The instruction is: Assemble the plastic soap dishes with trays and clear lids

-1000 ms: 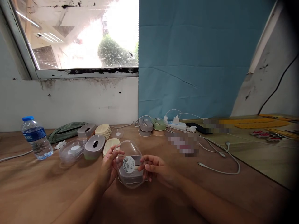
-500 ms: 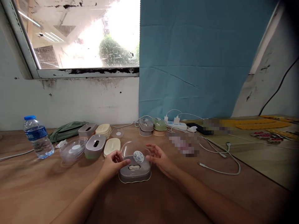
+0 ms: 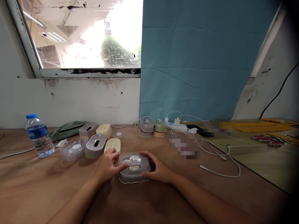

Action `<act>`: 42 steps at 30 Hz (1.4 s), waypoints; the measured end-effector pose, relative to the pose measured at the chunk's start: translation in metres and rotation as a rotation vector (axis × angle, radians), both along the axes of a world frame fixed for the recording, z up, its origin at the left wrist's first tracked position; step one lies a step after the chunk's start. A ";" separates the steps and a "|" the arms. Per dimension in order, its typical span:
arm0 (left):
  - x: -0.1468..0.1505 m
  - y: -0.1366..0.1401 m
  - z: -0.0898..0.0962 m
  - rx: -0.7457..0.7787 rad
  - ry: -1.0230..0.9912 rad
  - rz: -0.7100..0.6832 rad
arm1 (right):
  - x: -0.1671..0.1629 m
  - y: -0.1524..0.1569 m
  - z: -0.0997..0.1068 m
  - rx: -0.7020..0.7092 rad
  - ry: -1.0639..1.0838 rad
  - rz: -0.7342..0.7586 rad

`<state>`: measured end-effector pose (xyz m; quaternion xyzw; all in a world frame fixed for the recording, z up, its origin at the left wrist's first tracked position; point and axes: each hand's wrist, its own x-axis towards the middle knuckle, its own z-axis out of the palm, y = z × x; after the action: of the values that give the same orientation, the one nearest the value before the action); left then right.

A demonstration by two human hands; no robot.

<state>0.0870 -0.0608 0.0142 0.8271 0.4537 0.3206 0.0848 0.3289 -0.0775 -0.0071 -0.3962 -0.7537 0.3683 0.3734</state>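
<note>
In front of me on the table stands a grey oval tissue box [image 3: 133, 180] with a slot in its top. Over it lies a clear plastic lid [image 3: 142, 164] with a round printed sticker. My left hand [image 3: 109, 165] grips the lid's left side, thumb on its top and fingers curled. From the right, my right hand [image 3: 157, 168] holds the lid's other side, thumb at the near edge and fingers at the far one. Just beyond my left hand is a cream oval lid [image 3: 113, 143]. Whether the clear lid sits fully down on the box I cannot tell.
Clear lids [image 3: 70, 151], a lilac box [image 3: 96, 144] and a stack of cream lids [image 3: 103, 129] stand left. Further left are a water bottle [image 3: 39, 137] and a green pouch [image 3: 67, 130]. Two lidded boxes [image 3: 153, 126] stand behind; white cables [image 3: 224, 175] lie right.
The clear lid was tilted up above the grey box; now it lies flat over its top. Both hands have come down with it, my right hand shifting to the lid's near-right side.
</note>
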 end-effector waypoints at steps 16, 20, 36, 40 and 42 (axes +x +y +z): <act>0.006 -0.009 0.004 -0.208 -0.093 -0.263 | 0.009 0.007 0.002 -0.050 -0.041 0.101; 0.008 -0.010 0.004 -0.208 -0.106 -0.275 | 0.014 0.010 0.002 -0.070 -0.025 0.159; 0.011 -0.010 -0.004 -0.178 -0.080 -0.292 | 0.019 0.014 -0.003 0.028 0.032 0.315; 0.013 -0.011 -0.004 -0.174 -0.083 -0.283 | 0.019 0.015 -0.005 0.030 0.067 0.342; 0.014 -0.012 -0.004 -0.168 -0.092 -0.283 | 0.019 0.015 -0.006 0.048 0.078 0.345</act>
<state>0.1011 -0.0724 0.0103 0.8572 0.3534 0.3041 0.2188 0.3483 -0.0622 -0.0131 -0.2374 -0.8040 0.4238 0.3430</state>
